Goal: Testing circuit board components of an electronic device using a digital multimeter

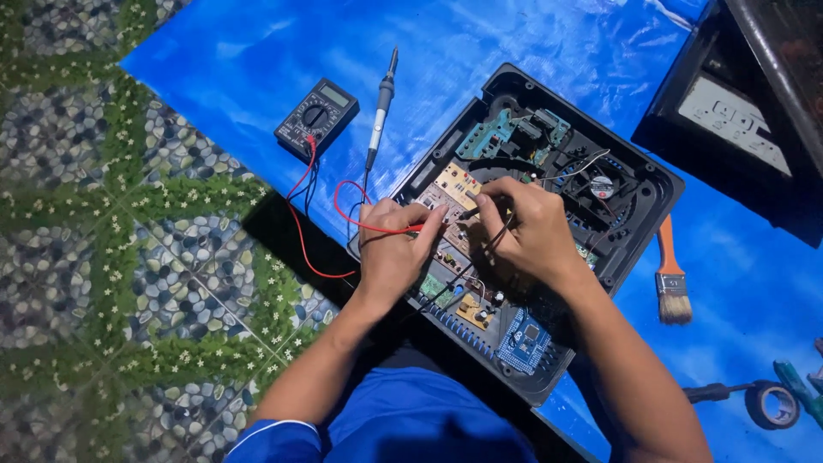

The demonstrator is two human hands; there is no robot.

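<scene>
An opened black appliance case (639,167) lies on a blue tarp, showing circuit boards (459,183), wiring and a small fan (602,186). My left hand (393,249) pinches a red probe (420,227) against the boards near the case's left side. My right hand (527,227) holds a black probe (493,233) on the same board area, close beside the left hand. Red and black leads (302,225) run from the probes to a black multimeter (316,117) at the upper left.
A soldering iron (382,103) lies next to the multimeter. A paintbrush (672,283) rests right of the case. A tape roll (772,405) and green-handled tool sit at the lower right. Another dark device (737,111) stands at the top right. Patterned floor (94,257) lies left.
</scene>
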